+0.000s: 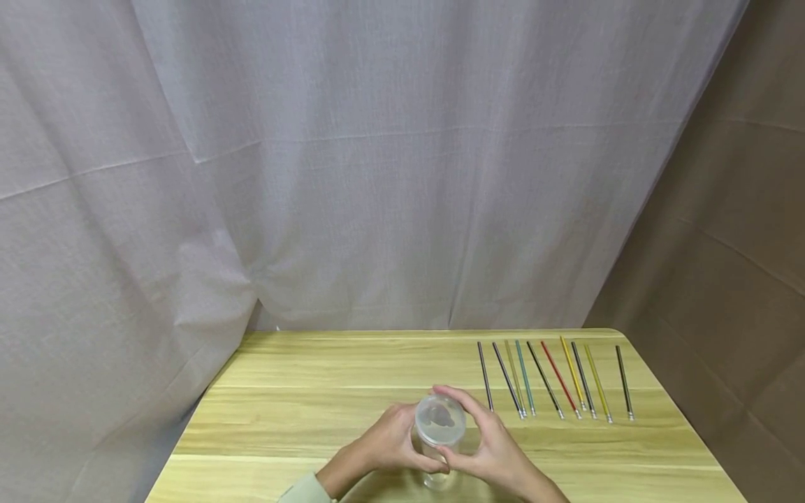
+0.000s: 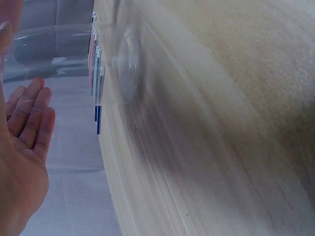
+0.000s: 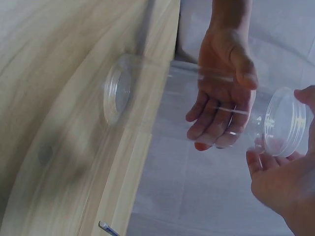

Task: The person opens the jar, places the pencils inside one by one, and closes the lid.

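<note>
A tall clear plastic jar (image 3: 170, 113) stands upright on the table near its front edge. Its round translucent lid (image 1: 440, 419) faces up in the head view. My left hand (image 1: 391, 441) holds the jar's body from the left, with fingers curled round the far side, as the right wrist view shows. From the right, my right hand (image 1: 493, 450) grips the lid at its rim between thumb and fingers. Seen through the jar's wall, the inside shows nothing. The jar's base (image 2: 129, 66) meets the wood in the left wrist view.
Several pencils in different colours, among them a red pencil (image 1: 560, 377) and a teal pencil (image 1: 525, 377), lie in a spaced row on the right of the wooden table (image 1: 302, 398). A grey curtain (image 1: 377, 209) hangs behind the table, and brown cloth (image 1: 729, 279) hangs at the right.
</note>
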A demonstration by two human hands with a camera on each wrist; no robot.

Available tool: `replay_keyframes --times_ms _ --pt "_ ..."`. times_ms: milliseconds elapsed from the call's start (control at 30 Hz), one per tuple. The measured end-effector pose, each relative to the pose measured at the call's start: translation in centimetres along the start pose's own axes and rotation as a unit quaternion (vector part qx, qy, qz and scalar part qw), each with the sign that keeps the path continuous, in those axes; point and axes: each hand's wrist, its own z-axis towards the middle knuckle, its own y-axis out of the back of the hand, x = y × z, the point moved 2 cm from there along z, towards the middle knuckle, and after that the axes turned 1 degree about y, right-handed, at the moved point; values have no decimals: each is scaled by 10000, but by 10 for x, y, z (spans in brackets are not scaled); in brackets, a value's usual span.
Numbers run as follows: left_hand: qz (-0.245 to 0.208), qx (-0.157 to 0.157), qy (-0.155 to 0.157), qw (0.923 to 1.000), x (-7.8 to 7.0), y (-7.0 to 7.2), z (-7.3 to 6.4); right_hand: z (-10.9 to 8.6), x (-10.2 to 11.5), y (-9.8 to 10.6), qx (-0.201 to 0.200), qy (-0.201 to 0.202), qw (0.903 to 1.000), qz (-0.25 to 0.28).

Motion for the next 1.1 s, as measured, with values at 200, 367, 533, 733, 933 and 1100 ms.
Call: replay_keyframes --times_ms 200,367,533,733,933,1100 --pt "0 -11 6 10000 1 -1 -1 1 -3 3 451 -68 9971 604" --pt "-22 51 57 10000 1 -1 0 0 -5 6 463 -316 9933 1014" --pt "-25 84 85 9999 1 -1 0 -1 -5 7 169 -488 9919 1158" --pt "-26 69 47 10000 2 -2 0 -2 -5 6 -156 -552 9923 1101" --pt "-113 85 100 9998 2 -2 -1 -3 -5 6 -118 -576 9922 1099" --pt "-130 88 158 9998 2 -1 -1 -1 -5 7 181 -385 9926 1138"
